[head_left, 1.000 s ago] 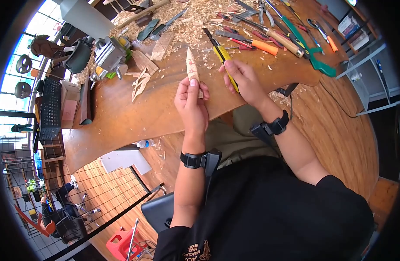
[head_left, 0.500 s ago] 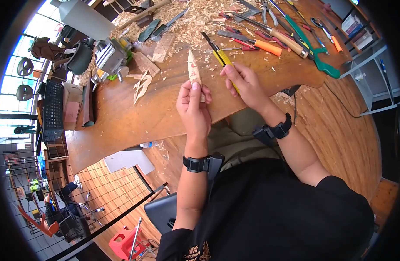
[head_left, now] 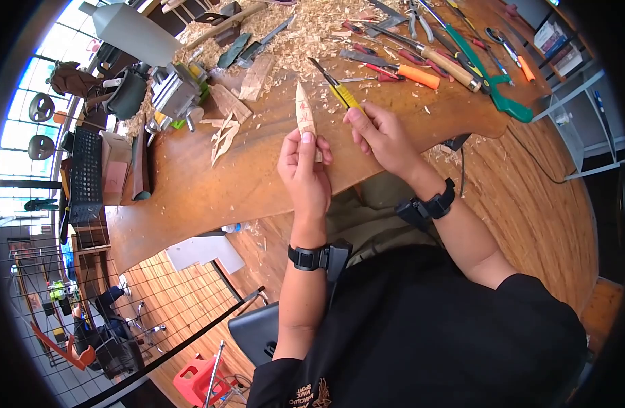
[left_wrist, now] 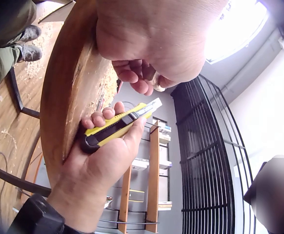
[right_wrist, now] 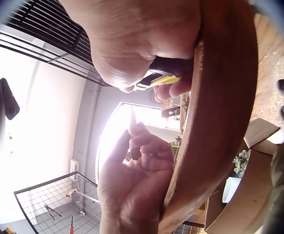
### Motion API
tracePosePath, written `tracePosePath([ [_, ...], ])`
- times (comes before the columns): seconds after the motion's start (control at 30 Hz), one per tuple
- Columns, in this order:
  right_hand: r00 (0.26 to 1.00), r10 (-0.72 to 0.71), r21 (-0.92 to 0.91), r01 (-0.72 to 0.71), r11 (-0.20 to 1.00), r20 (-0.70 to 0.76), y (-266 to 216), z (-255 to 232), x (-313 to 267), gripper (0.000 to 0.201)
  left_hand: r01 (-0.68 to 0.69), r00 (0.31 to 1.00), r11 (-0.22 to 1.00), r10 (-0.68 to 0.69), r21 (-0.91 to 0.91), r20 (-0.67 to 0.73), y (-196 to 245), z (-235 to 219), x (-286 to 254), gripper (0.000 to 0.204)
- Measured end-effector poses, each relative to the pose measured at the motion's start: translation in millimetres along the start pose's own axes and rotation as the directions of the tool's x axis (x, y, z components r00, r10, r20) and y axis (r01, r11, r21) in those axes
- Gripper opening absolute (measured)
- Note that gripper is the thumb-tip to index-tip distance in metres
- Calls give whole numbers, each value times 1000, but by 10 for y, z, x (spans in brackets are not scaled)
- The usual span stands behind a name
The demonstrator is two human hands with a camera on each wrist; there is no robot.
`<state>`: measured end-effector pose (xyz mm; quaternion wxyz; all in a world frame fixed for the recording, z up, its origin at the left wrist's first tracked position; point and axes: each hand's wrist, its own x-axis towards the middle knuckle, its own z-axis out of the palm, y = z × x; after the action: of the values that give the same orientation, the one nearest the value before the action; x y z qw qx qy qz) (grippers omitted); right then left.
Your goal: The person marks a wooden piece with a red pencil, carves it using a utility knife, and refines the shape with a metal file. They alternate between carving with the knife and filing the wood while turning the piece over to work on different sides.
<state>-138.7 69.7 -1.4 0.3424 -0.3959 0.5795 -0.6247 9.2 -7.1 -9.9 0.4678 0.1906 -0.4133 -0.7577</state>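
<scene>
Yellow utility knife (head_left: 344,95): right hand's (head_left: 388,139) closed grip.

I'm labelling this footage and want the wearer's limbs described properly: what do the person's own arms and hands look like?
The left hand and right hand are bare, with no gloves or rings showing. Each wrist wears a black strap carrying a boxy black module. Black short sleeves leave the forearms uncovered.
</scene>
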Motion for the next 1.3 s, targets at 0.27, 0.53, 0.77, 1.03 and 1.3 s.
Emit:
tracePosePath([
  [0.27,1000,16,-6,-16,1000,-7,-34,12,-17,44,6,1000,999,-5,42,-24,1,31,-4,15],
  [0.53,1000,25,-46,-24,999,14,-71,14,-32,38,20,1000,999,-19,31,-20,16,36,-4,15],
  [0.77,1000,15,-55,-13,998,24,-44,17,-23,37,24,1000,999,-24,27,-4,19,38,8,17],
  [1.03,1000,22,-53,-22,998,0,-40,11,-12,45,21,1000,999,-21,44,2,23,39,14,14],
  [1.3,1000,11,-61,-10,998,8,-20,34,41,40,10,1000,1000,-10,5,-8,19,40,51,18],
])
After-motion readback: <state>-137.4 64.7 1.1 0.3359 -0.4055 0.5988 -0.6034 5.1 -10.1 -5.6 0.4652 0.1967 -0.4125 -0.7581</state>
